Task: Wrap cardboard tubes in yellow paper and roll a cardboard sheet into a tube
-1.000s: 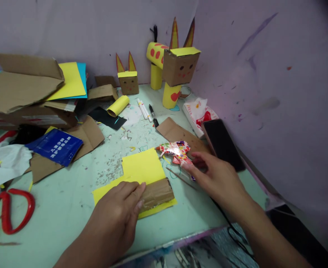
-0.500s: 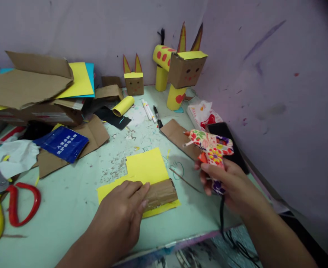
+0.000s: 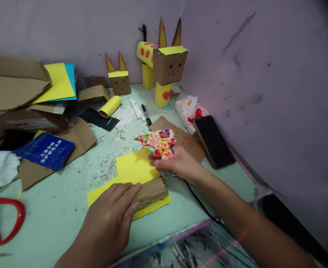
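My left hand (image 3: pixel 110 212) is closed over the left part of a brown cardboard roll (image 3: pixel 152 190), which lies on a yellow paper sheet (image 3: pixel 134 164). The paper's lower edge shows beneath the roll. In my right hand (image 3: pixel 180 162) is a flower-patterned glue gun (image 3: pixel 158 141), held just above the paper's upper right edge with its nozzle toward the left. A black cord trails from its handle. The glue gun's lower grip is partly hidden by my fingers.
Red-handled scissors (image 3: pixel 6 219) lie at left, near a blue packet (image 3: pixel 50 150). A phone (image 3: pixel 214 141) lies at right. Behind stand a yellow-and-brown cardboard animal (image 3: pixel 169 67), a smaller cardboard head (image 3: pixel 120 83) and a yellow tube (image 3: pixel 110 107).
My right hand has carried the glue gun left, over the paper's edge, uncovering the phone. My left hand stays on the roll. The view has shifted to the right.
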`<action>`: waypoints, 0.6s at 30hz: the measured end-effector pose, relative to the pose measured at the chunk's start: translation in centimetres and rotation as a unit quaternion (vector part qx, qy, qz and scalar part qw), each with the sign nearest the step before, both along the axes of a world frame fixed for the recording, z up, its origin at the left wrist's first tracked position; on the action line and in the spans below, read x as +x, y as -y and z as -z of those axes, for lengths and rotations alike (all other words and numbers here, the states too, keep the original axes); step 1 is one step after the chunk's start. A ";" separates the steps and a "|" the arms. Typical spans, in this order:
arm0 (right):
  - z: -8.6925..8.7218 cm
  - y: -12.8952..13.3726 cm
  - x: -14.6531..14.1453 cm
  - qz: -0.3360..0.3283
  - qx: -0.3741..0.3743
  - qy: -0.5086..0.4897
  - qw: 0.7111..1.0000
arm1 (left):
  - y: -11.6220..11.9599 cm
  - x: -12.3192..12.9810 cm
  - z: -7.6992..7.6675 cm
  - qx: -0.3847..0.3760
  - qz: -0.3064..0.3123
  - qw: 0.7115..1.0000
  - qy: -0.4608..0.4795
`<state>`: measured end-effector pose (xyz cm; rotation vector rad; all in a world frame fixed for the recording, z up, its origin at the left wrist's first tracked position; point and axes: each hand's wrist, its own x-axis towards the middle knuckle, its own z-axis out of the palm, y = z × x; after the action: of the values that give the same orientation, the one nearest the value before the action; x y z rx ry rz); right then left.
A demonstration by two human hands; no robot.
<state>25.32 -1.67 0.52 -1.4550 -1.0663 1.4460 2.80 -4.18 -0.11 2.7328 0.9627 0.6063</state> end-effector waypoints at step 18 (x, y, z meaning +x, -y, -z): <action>2.5 -1.2 -0.3 0.006 0.013 0.043 0.999 | 0.1 -0.1 0.5 -0.011 -0.031 0.999 0.000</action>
<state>25.02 -0.44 -2.02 -1.5148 -1.1224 1.3672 2.68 -4.28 -0.63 2.6923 1.0519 0.6031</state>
